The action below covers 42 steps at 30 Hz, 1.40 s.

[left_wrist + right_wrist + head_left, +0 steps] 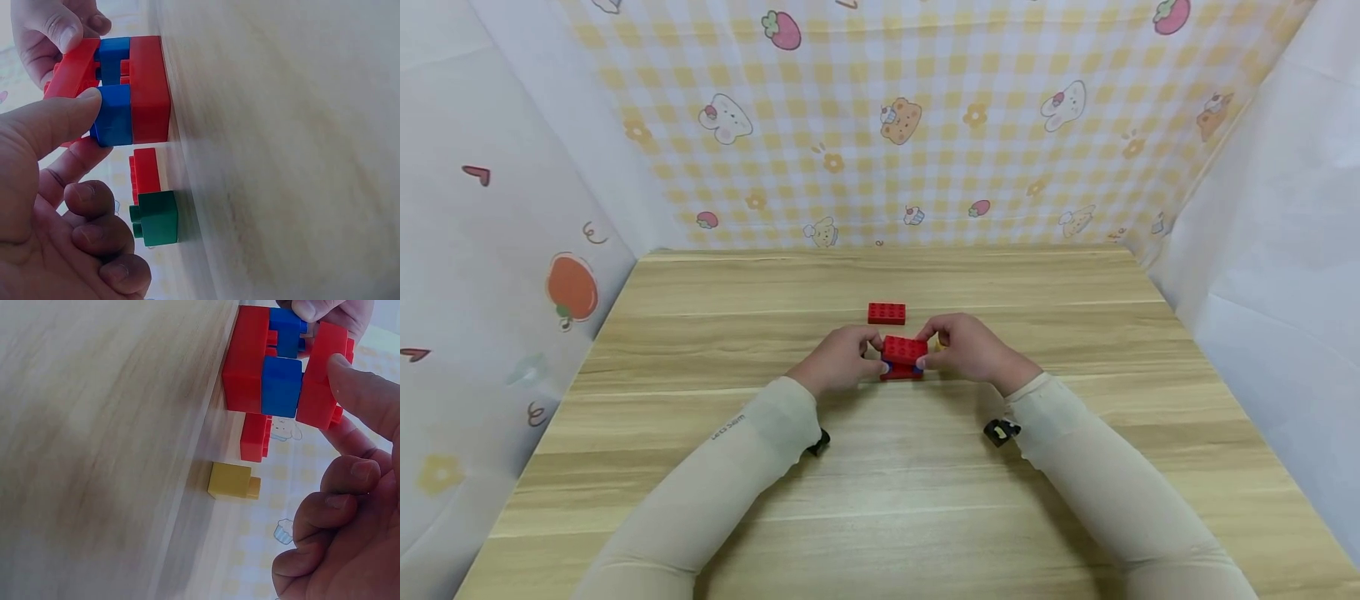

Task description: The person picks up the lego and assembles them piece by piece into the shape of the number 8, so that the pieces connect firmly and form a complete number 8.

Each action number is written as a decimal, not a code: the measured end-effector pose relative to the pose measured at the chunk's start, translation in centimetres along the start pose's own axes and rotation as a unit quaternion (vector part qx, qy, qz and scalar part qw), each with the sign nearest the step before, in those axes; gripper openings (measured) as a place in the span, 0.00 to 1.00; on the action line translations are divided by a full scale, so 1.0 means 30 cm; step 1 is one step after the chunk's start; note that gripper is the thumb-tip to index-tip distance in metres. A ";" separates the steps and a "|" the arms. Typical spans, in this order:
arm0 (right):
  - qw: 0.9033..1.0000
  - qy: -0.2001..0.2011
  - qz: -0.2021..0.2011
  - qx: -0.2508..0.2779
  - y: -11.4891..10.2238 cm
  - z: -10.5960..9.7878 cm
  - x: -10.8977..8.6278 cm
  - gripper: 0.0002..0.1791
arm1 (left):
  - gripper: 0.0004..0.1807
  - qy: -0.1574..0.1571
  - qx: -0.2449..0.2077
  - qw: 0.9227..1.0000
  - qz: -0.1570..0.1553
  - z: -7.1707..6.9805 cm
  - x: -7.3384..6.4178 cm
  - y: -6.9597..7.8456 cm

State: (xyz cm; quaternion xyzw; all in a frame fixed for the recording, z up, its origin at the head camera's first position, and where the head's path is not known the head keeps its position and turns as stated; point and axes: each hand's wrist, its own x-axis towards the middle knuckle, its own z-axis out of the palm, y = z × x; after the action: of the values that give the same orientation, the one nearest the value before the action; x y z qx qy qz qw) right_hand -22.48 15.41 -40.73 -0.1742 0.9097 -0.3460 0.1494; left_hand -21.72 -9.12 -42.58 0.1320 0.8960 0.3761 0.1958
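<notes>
On the table a long red brick (901,373) lies as a base, with two blue bricks (115,115) standing on its studs, one at each end. My left hand (842,358) pinches the left blue brick between thumb and index finger. A second long red brick (905,349) sits over the blue bricks, tilted, with a gap showing above the left one in the left wrist view. My right hand (973,350) pinches this upper red brick by its right end, the thumb (353,384) on its near side. The other fingers of both hands are curled loosely.
Behind the stack another red brick (887,313) lies on the wooden table (880,500). A green brick (158,219) stands beyond my left hand, and a yellow brick (231,480) beyond my right. A patterned cloth (925,167) hangs along the table's back edge.
</notes>
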 end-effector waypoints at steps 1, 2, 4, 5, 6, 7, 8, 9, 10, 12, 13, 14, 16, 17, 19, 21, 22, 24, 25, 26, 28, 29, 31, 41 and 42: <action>1.000 0.000 -0.001 -0.003 -0.002 0.000 0.000 0.15 | 0.09 0.000 0.000 1.000 0.000 -0.001 0.000 -0.001; 1.000 -0.001 -0.001 -0.005 -0.002 0.000 0.001 0.15 | 0.09 -0.001 0.000 1.000 -0.001 -0.001 0.000 -0.001; 1.000 -0.003 0.000 -0.008 -0.006 -0.001 -0.001 0.15 | 0.09 -0.001 0.001 1.000 -0.001 -0.002 0.000 -0.001; 1.000 -0.004 0.001 -0.010 -0.009 -0.002 -0.002 0.15 | 0.10 -0.001 0.001 1.000 -0.002 -0.003 0.000 0.000; 1.000 -0.004 0.001 -0.011 -0.011 -0.003 -0.003 0.15 | 0.10 -0.001 0.002 1.000 -0.003 -0.003 0.000 0.002; 1.000 -0.005 0.001 -0.012 -0.013 -0.004 -0.003 0.15 | 0.10 -0.002 0.002 1.000 -0.003 -0.003 0.000 0.003; 1.000 -0.006 0.001 -0.013 -0.017 -0.006 -0.004 0.15 | 0.11 -0.003 0.001 1.000 -0.004 -0.004 0.000 0.004; 1.000 -0.006 0.001 -0.013 -0.020 -0.007 -0.005 0.14 | 0.11 -0.004 0.000 1.000 -0.005 -0.004 -0.001 0.006; 1.000 -0.007 0.001 -0.014 -0.023 -0.008 -0.006 0.14 | 0.12 -0.004 -0.001 1.000 -0.006 -0.004 -0.001 0.006; 1.000 -0.009 0.002 -0.016 -0.025 -0.010 -0.006 0.14 | 0.14 -0.006 -0.003 1.000 -0.008 -0.003 0.000 0.008; 1.000 -0.010 0.002 -0.017 -0.026 -0.010 -0.005 0.14 | 0.15 -0.007 -0.004 1.000 -0.008 -0.003 -0.001 0.009; 1.000 -0.011 0.003 -0.018 -0.027 -0.009 -0.004 0.14 | 0.16 -0.007 -0.004 1.000 -0.008 -0.004 -0.002 0.009; 1.000 -0.011 0.004 -0.019 -0.027 -0.009 -0.003 0.14 | 0.18 -0.008 -0.001 1.000 -0.005 -0.005 -0.005 0.011; 1.000 -0.011 0.004 -0.020 -0.028 -0.009 -0.002 0.14 | 0.19 -0.008 0.001 1.000 -0.004 -0.006 -0.006 0.012; 1.000 -0.012 0.003 -0.019 -0.029 -0.008 0.000 0.14 | 0.21 -0.005 0.001 1.000 0.004 -0.009 -0.010 0.016; 1.000 -0.014 0.003 -0.018 -0.029 -0.007 0.002 0.14 | 0.22 0.000 -0.003 1.000 0.015 -0.012 -0.014 0.020; 1.000 -0.015 0.002 -0.018 -0.029 -0.006 0.002 0.14 | 0.22 0.004 -0.004 1.000 0.020 -0.014 -0.017 0.022; 1.000 -0.016 0.001 -0.018 -0.029 -0.006 0.002 0.14 | 0.20 0.010 -0.008 1.000 0.029 -0.017 -0.022 0.026; 1.000 -0.017 0.001 -0.018 -0.029 -0.006 0.002 0.14 | 0.18 0.011 -0.010 0.999 0.031 -0.018 -0.024 0.027; 1.000 -0.016 0.001 -0.019 -0.029 -0.006 0.002 0.14 | 0.17 0.013 -0.012 0.999 0.032 -0.020 -0.026 0.028; 1.000 -0.016 0.000 -0.019 -0.029 -0.007 0.002 0.14 | 0.14 0.015 -0.012 0.999 0.031 -0.021 -0.029 0.028; 1.000 -0.015 -0.001 -0.019 -0.028 -0.006 0.002 0.14 | 0.13 0.015 -0.013 0.999 0.030 -0.021 -0.029 0.028; 1.000 -0.014 -0.005 -0.020 -0.025 -0.005 0.004 0.14 | 0.13 0.015 -0.016 0.999 0.030 -0.021 -0.029 0.028; 1.000 -0.010 -0.013 -0.025 -0.013 0.000 0.011 0.14 | 0.11 0.016 -0.015 0.999 0.033 -0.019 -0.029 0.028; 1.000 -0.010 -0.013 -0.025 -0.013 0.001 0.012 0.14 | 0.11 0.016 -0.015 0.999 0.033 -0.019 -0.029 0.028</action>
State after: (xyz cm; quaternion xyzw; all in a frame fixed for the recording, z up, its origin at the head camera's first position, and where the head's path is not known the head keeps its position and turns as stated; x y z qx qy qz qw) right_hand -22.72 14.98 -40.53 -0.1935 0.9143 -0.3229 0.1499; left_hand -21.13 -9.23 -41.39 0.1524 0.8884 0.3978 0.1712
